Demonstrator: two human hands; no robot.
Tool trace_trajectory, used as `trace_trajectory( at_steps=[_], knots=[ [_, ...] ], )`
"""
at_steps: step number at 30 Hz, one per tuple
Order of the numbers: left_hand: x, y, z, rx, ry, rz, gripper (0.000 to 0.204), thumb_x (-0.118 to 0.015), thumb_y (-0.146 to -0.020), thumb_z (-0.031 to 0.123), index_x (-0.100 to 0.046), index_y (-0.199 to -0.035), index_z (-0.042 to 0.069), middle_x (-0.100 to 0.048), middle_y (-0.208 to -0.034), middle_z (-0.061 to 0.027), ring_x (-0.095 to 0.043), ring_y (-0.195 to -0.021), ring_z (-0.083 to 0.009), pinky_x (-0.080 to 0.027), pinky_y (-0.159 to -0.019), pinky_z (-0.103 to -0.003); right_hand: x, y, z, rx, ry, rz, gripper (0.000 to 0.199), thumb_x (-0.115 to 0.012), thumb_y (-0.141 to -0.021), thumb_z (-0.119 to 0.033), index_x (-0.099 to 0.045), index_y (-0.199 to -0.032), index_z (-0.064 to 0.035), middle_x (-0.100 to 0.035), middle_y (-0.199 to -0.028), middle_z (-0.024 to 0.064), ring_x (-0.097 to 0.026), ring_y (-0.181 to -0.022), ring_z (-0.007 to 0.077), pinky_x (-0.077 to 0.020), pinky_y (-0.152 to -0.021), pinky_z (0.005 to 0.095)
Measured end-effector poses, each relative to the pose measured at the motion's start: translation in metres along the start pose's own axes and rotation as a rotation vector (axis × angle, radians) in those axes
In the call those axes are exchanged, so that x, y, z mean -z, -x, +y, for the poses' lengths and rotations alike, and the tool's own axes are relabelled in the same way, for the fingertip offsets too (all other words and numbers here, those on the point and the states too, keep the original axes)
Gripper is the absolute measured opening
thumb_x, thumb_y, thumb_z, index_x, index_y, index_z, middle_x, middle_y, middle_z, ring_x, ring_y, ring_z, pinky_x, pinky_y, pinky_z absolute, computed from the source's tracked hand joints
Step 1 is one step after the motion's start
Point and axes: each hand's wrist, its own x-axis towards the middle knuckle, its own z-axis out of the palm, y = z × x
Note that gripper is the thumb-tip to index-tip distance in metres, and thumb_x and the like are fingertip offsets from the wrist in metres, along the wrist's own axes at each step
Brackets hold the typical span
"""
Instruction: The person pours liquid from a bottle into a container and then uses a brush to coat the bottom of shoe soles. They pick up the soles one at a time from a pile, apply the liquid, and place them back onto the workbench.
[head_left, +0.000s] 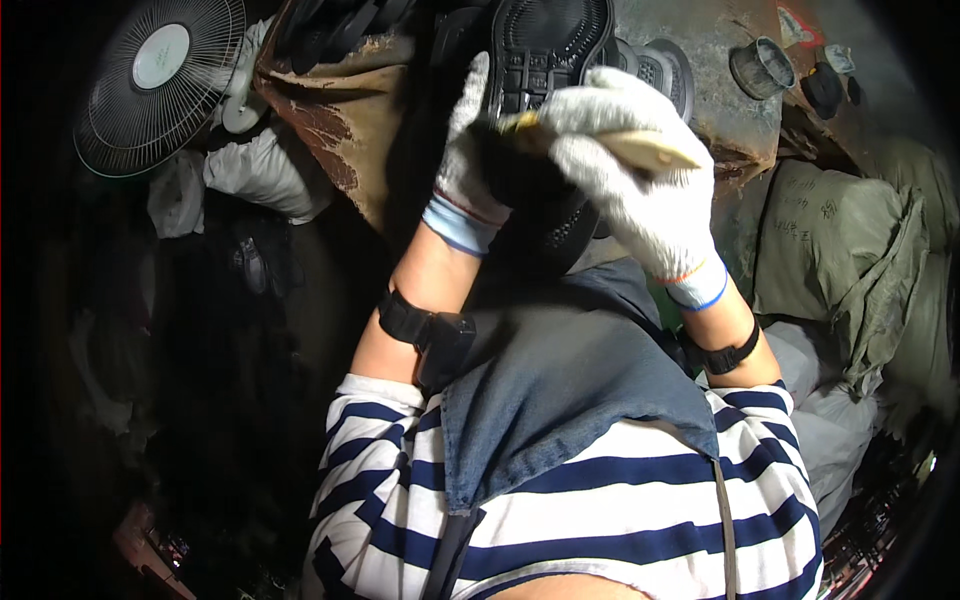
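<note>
Just beside the left hand [467, 150], at top centre, find the black shoe sole [548, 40], turned tread-out; judge it probably light, rubbery, springy, hardly fragile, best held by its side edges; see left fingers partly hidden, one straight beside the sole, cannot tell whether gripping; note right hand [640, 195] curled closely round a pale-handled tool [655, 150], obstructing the sole's lower part; see grey soles [668, 75] close right, metal cup [762, 70] farther off, fan [162, 58] well apart.

Sole [548, 42] cut off above; left fingers [474, 95] part-hidden.
</note>
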Motion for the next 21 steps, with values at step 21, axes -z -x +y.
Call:
trace_trajectory(
  at_steps=[21],
  knots=[
    [-0.060,0.015,0.026,-0.165,-0.791,0.418,0.070,-0.033,-0.109,0.057,-0.061,-0.131,-0.003,-0.072,-0.113,-0.0192,-0.074,-0.095,-0.0262,-0.064,-0.086,-0.038,0.029,-0.005,0.007,-0.035,-0.119,-0.213,0.017,-0.080,-0.087,-0.015,-0.072,-0.097,-0.0046,-0.076,-0.096,0.0090,-0.074,-0.089,0.0215,-0.0586,-0.080,0.0334]
  ],
)
